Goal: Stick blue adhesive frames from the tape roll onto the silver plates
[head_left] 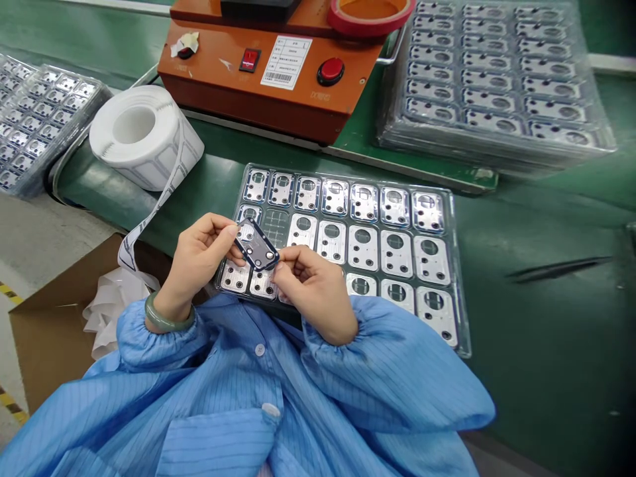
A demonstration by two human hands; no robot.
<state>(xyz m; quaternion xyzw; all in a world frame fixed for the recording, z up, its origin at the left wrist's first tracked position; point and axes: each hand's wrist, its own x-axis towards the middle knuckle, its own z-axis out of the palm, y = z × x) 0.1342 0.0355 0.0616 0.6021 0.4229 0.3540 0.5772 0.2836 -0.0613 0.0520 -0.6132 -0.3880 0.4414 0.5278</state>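
Small dark-rimmed metal plate [256, 245] pinched by its edges between left hand [199, 255] and right hand [311, 288], both narrow, seemingly to spare its face, just above a clear plastic tray [460, 298] at centre. Tweezers [556, 268] set down at right; white label roll [146, 136] at upper left; orange bench machine [268, 73] beyond the tray.

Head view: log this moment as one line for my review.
left hand: holds metal plate | right hand: holds same plate | below: plastic tray of plates | nearby: white roll, orange machine
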